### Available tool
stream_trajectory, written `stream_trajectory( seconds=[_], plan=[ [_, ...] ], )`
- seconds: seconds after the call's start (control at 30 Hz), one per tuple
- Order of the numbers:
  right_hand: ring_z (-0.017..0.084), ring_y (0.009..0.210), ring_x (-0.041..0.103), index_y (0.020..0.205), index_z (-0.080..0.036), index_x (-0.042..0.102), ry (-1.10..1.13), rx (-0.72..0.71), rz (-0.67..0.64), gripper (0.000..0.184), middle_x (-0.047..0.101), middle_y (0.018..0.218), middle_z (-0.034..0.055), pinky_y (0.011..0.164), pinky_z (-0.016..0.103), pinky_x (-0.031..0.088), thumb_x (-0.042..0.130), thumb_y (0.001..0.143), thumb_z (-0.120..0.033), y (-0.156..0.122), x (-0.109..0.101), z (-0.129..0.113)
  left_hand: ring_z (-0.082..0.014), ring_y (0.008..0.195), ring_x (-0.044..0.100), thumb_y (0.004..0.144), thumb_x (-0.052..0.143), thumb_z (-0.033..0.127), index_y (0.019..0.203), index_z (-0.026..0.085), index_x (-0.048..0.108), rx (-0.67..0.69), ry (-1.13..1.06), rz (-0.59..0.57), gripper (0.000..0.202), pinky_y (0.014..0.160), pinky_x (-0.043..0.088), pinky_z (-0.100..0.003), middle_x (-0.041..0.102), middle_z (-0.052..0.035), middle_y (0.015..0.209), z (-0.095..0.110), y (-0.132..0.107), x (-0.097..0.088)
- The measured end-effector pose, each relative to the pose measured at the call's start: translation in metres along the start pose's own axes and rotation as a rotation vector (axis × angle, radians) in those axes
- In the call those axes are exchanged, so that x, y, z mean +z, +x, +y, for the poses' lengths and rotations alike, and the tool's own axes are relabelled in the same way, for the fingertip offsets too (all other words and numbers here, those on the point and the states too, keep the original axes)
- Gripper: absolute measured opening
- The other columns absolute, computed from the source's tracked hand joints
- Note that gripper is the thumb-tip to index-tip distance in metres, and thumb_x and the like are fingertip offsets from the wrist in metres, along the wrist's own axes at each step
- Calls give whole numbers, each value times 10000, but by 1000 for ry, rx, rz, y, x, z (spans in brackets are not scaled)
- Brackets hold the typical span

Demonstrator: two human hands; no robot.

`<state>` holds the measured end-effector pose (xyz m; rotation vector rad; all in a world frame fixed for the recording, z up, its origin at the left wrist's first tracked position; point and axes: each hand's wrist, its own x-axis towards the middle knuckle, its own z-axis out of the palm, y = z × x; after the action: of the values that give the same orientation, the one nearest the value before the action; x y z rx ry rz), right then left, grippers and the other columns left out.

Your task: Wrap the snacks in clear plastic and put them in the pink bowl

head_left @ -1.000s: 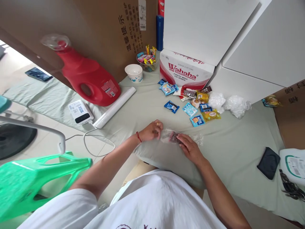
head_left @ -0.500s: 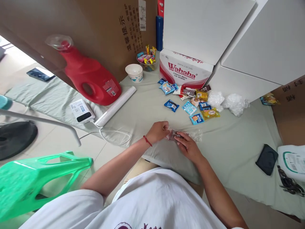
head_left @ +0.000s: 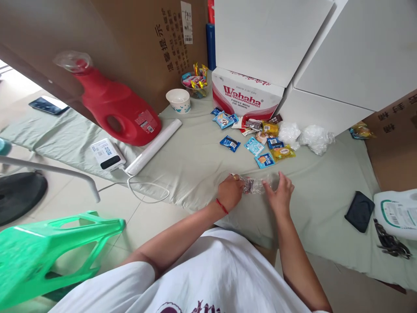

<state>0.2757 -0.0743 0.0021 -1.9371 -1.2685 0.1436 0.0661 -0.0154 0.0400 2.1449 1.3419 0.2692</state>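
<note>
A small dark-red snack packet [head_left: 249, 186] lies on the cloth in front of me, wrapped in crinkled clear plastic film [head_left: 260, 185]. My left hand [head_left: 230, 192], a red string bracelet at its wrist, is closed over the packet's left end. At the other side, my right hand [head_left: 281, 194] has its thumb and fingers apart. Its thumb tip meets the loose right end of the film; whether it presses on it is unclear. Beyond my hands lie several snack packets, among them a light-blue one [head_left: 264, 161] and a yellow one [head_left: 282, 152].
Behind the packets stands a Wahaba carton [head_left: 246, 98], with balls of clear film [head_left: 316, 138] to its right. Leftward are a paper bowl [head_left: 179, 101], a candy bowl [head_left: 196, 92], a film roll [head_left: 153, 148], a red jug [head_left: 120, 106] and a power bank [head_left: 108, 154]. A black pouch [head_left: 359, 211] lies right.
My left hand has moved right and now covers the packet's left end. My right hand has slid off the packet rightward along the film, and its fingers have spread.
</note>
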Motion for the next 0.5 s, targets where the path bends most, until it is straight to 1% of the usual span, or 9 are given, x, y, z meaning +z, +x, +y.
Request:
stream_trajectory(
  seconds=[0.07,0.13,0.17,0.2,0.23,0.3,0.37,0.43,0.5],
  plan=[
    [337,1073,557,1029,-165,707,-76,-31,-91,531,662,1062,165,1001,552,446,700,812,-649,6,1,8,-311,1135,594,937,582,213,1125,224,716,-55,9,114,231,968,472,-427,646,-121,1122,1,-1,0],
    [293,968,560,849,-194,684,-60,-25,-182,394,635,945,122,939,486,471,645,863,-586,7,-1,6,-352,1231,538,847,728,287,1339,212,598,-148,16,246,515,1028,443,-474,594,-155,1295,0,1,0],
    [268,918,563,815,-203,670,-44,-19,-202,360,624,933,107,895,442,484,614,889,-551,6,-2,0,-374,1280,503,790,792,327,1393,202,541,-193,17,287,665,1058,420,-499,551,-173,1378,-1,2,-1],
    [244,868,567,817,-210,661,-25,-15,-214,335,620,927,92,847,400,492,589,911,-523,4,-4,-7,-393,1323,467,742,836,364,1401,194,514,-232,15,299,752,1083,397,-518,509,-187,1441,-2,4,-1],
    [221,817,569,841,-216,656,-3,-15,-236,309,621,912,74,797,362,491,570,931,-499,1,-4,-17,-404,1355,438,713,857,397,1373,190,518,-260,10,281,770,1099,380,-529,482,-193,1477,-4,6,-2],
    [193,734,565,875,-232,638,39,-44,-327,250,622,832,36,719,311,473,542,964,-444,-6,0,-39,-414,1374,417,699,855,461,1254,177,556,-285,10,202,691,1098,373,-535,496,-198,1461,-6,10,-3],
    [195,715,567,849,-239,614,71,-109,-419,209,617,768,28,697,301,463,514,978,-369,-12,10,-59,-409,1321,462,731,815,497,1141,159,567,-299,11,129,587,1063,396,-535,565,-198,1348,-8,12,-4],
    [213,754,586,827,-238,609,88,-162,-445,206,633,797,54,720,318,479,482,973,-309,-16,22,-72,-376,1212,539,778,764,444,1102,149,546,-302,-34,107,490,1007,438,-512,606,-186,1228,-8,12,-5],
    [227,803,609,870,-231,636,130,-155,-438,224,658,868,82,759,340,507,448,977,-291,-19,31,-76,-323,1104,589,784,727,323,1091,156,521,-277,-139,139,406,958,474,-471,612,-158,1154,-8,8,-8]
  ],
)
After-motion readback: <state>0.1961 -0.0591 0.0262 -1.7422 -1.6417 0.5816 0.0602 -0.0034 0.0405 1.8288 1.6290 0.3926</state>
